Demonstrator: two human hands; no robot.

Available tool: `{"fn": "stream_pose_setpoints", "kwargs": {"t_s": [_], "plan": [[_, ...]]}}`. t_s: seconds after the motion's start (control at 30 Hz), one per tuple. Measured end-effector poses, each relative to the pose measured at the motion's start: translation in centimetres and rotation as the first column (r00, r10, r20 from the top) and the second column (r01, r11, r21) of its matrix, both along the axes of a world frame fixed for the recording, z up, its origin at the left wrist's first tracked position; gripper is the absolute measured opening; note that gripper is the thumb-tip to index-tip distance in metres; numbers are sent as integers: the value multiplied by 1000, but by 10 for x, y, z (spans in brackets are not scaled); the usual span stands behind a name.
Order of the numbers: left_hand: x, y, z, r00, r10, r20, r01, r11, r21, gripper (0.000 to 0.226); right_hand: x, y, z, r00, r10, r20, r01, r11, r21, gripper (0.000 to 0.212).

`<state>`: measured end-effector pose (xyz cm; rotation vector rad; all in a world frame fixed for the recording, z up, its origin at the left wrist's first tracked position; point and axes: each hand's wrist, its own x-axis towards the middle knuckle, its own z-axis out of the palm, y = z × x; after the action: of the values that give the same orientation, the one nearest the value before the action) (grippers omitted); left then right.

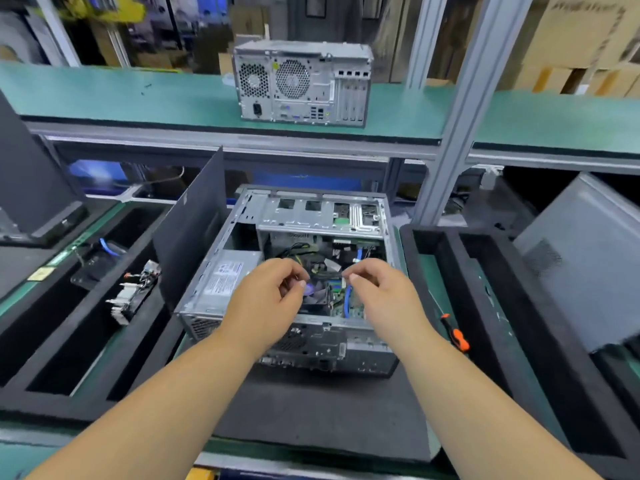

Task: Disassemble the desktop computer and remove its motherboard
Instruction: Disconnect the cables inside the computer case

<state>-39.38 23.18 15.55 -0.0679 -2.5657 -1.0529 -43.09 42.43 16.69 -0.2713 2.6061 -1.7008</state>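
Observation:
An opened desktop computer case point(242, 216) lies on its side on a black mat in front of me. Inside I see the power supply point(225, 278), a drive cage point(322, 213), black and blue cables point(348, 299), a fan and part of the green motherboard point(337, 292). My left hand point(266, 299) hovers over the fan with fingers loosely curled, holding nothing I can make out. Beside it, my right hand point(381, 292) hangs over the board with fingers curled, thumb and forefinger close together. Whether either hand touches a cable is unclear.
A black side panel point(194, 237) stands against the case's left. Black foam trays point(86, 323) at left hold removed parts. An orange-handled screwdriver point(455, 332) lies at right, near a grey panel point(581, 265). A second closed computer point(301, 84) stands on the green shelf above.

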Motion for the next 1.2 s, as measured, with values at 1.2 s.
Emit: {"fn": "stream_pose_setpoints", "kwargs": {"t_s": [1.2], "plan": [[-181,54,-53,810,-285,513,-127,769,627,10,-121,-21,-45,913,-218,-346,401,636,659,16]]}}
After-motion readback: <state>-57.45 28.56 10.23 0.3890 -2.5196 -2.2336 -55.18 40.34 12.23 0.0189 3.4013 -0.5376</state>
